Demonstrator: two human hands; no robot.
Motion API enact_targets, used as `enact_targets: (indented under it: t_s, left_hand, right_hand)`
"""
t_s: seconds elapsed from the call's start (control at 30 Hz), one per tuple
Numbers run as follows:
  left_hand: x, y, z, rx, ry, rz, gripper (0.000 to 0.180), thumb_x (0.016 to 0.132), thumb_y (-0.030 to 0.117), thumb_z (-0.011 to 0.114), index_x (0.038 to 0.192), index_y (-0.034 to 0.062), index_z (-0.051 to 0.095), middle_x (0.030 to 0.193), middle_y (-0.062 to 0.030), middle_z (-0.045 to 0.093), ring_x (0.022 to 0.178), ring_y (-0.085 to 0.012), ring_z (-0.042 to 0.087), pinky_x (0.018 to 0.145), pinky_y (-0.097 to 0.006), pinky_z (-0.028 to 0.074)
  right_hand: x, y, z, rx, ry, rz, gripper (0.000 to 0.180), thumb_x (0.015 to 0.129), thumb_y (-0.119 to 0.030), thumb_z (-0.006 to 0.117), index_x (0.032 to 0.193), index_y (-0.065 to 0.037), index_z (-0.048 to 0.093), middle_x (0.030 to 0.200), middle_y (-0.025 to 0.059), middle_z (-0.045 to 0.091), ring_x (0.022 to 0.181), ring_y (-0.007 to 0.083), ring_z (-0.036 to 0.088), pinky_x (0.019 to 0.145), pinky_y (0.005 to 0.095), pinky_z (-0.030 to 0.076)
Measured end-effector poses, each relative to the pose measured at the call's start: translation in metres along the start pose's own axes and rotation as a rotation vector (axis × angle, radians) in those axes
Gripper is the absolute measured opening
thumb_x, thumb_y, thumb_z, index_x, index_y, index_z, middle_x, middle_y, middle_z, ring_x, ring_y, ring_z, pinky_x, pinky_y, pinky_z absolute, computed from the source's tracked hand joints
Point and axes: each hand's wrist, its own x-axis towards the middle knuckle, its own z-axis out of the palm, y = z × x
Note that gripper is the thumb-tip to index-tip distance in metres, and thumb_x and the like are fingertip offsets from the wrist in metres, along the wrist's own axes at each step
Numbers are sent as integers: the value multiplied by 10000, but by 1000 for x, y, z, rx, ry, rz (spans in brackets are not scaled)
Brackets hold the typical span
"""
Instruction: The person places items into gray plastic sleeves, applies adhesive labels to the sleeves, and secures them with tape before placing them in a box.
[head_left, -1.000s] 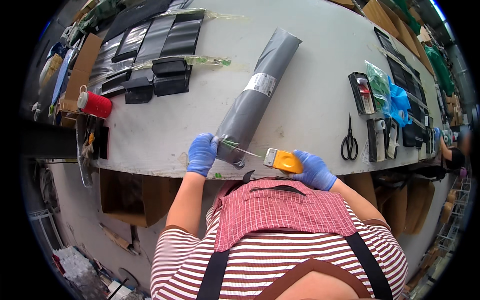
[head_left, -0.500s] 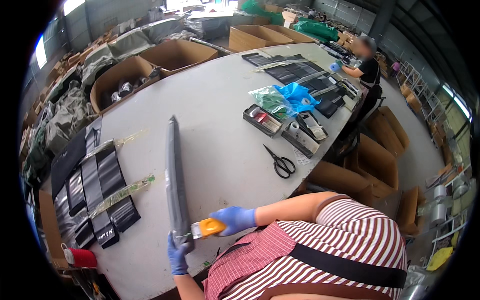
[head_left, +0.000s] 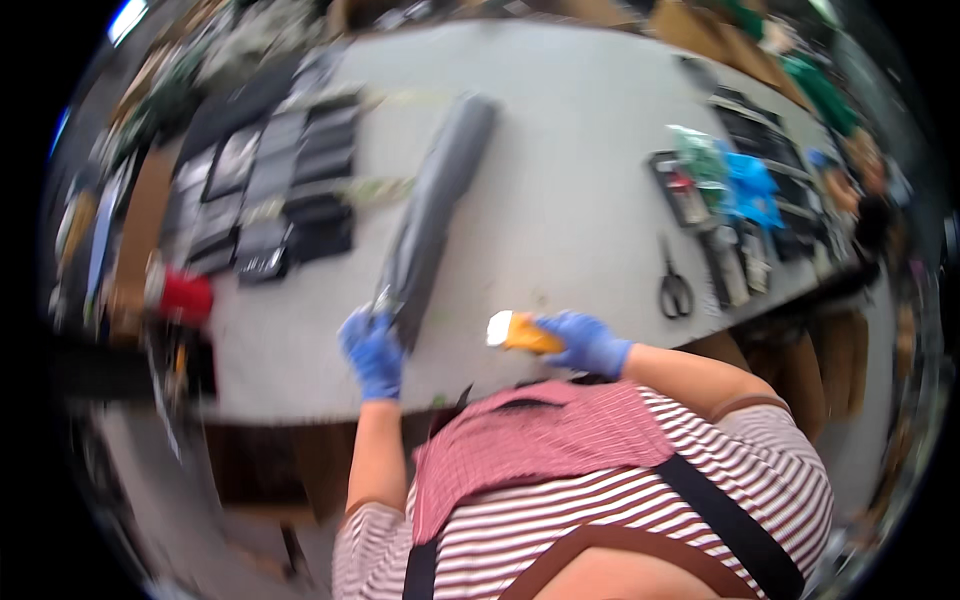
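Across the table slants a long, narrow grey bundle that looks like folded, wrapped sheeting. At its near end my gloved left hand is closed on it, beside a shiny, clear patch. To the right, apart from the bundle, my gloved right hand grips a yellow hand tool with a flat whitish end. Motion blur hides the tool's exact kind. Black-handled scissors lie to the right of my right hand.
Dark flat packets with clear tape strips lie at left, near a red spool. Small trays, a blue plastic bag and more dark packets stand at right, near a co-worker's arm. Cardboard boxes stand beyond the table's edge.
The view has swung, shifting the whole scene. The bundle now tilts rightward at its far end. My right hand and the yellow tool have drawn away from the bundle's near end.
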Motion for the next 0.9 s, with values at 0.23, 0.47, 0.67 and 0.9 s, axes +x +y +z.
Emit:
enact_targets:
  t_s: [0.23, 0.47, 0.67, 0.9]
  left_hand:
    - [-8, 23, -11, 186, -57, -18, 811, 681, 328, 802, 1358, 45, 458, 1310, -226, 467, 1149, -385, 498, 1018, -435, 403]
    - [8, -16, 22, -1670, -330, -899, 522, 766, 100, 617, 1271, 28, 507, 988, -81, 641, 763, -208, 650, 706, -323, 567]
    - [4, -15, 28, -2048, -492, -1162, 497, 824, 262, 567, 1282, 73, 523, 1095, -105, 625, 908, -255, 648, 701, -459, 572]
    - [27, -58, 15, -943, -714, -833, 673, 864, 512, 602, 1305, 11, 514, 1132, -223, 644, 900, -391, 658, 781, -393, 539]
  right_hand:
    - [16, -21, -20, -95, -85, 81, 665, 831, -400, 675, 1414, -175, 448, 866, 184, 610, 770, 341, 634, 697, 424, 533]
    - [114, -79, -75, -245, -255, -20, 500, 792, -265, 657, 1260, -102, 589, 883, 195, 670, 794, 365, 661, 717, 452, 536]
    - [216, -59, -58, -201, -880, 216, 464, 658, -352, 775, 986, -28, 724, 966, 158, 715, 826, 297, 696, 739, 389, 552]
    - [128, 88, -87, 877, -423, 491, 393, 849, -254, 682, 1178, -43, 643, 917, 39, 661, 801, 103, 617, 696, 256, 522]
